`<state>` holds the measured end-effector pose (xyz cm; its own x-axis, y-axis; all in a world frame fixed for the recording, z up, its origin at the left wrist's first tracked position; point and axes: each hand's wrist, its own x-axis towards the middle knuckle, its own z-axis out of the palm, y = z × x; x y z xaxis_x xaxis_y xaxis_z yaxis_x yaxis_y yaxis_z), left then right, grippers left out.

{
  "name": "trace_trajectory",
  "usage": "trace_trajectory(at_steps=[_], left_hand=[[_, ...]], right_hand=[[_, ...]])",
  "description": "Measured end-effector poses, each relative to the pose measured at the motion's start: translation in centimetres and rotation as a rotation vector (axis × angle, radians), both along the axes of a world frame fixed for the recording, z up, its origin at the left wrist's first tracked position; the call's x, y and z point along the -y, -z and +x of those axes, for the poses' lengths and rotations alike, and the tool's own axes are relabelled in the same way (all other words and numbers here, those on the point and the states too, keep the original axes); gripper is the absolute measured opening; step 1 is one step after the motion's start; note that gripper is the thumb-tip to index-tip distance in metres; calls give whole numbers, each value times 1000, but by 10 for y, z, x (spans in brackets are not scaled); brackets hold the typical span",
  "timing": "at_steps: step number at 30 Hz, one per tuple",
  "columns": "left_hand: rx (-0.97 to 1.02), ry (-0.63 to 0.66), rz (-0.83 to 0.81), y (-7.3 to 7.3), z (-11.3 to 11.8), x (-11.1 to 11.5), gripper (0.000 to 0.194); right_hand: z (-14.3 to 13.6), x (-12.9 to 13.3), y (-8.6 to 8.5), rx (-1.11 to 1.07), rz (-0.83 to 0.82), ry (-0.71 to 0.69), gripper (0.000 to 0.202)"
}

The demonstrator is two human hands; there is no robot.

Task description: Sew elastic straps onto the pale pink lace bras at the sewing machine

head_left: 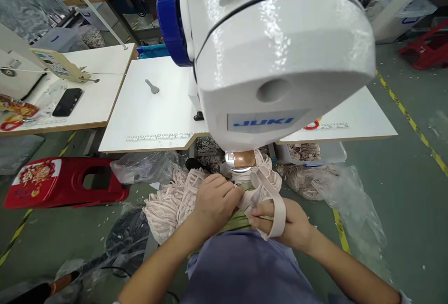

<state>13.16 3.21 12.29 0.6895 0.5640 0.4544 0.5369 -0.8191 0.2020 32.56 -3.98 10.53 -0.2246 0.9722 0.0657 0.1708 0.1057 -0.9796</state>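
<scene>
Below the white sewing machine head (280, 61), both my hands are close together in front of my body. My left hand (217, 200) is closed on one end of a pale pink elastic band (279, 217). The fingers of my right hand (285, 222) pinch the same band, which loops up and over them. Beside my left wrist lies a heap of pale pink lace strips (168, 206). More pink strips (269, 169) sit just beyond my hands, under the machine.
A white table (154, 108) with a printed ruler surrounds the machine. A red stool (63, 183) stands at the left. On the right are a clear bin (332, 151) of strips and plastic bags (357, 215). A phone (67, 102) lies on the left table.
</scene>
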Motion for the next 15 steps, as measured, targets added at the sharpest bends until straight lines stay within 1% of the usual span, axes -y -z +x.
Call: trace_trajectory(at_steps=[5, 7, 9, 11, 13, 15], left_hand=[[40, 0, -12, -3, 1, 1, 23], [86, 10, -29, -3, 1, 1, 20], [146, 59, -51, -2, -1, 0, 19], [196, 148, -79, -1, -3, -1, 21], [235, 233, -98, 0, -5, -1, 25], [264, 276, -113, 1, -7, 0, 29]], right_hand=[[-3, -1, 1, -73, -9, 56, 14], [-2, -1, 3, -100, -29, 49, 16], [-1, 1, 5, -141, -60, 34, 18], [1, 3, 7, -182, -88, 30, 19], [2, 5, 7, -209, -95, 41, 17], [2, 7, 5, -218, -106, 48, 16]])
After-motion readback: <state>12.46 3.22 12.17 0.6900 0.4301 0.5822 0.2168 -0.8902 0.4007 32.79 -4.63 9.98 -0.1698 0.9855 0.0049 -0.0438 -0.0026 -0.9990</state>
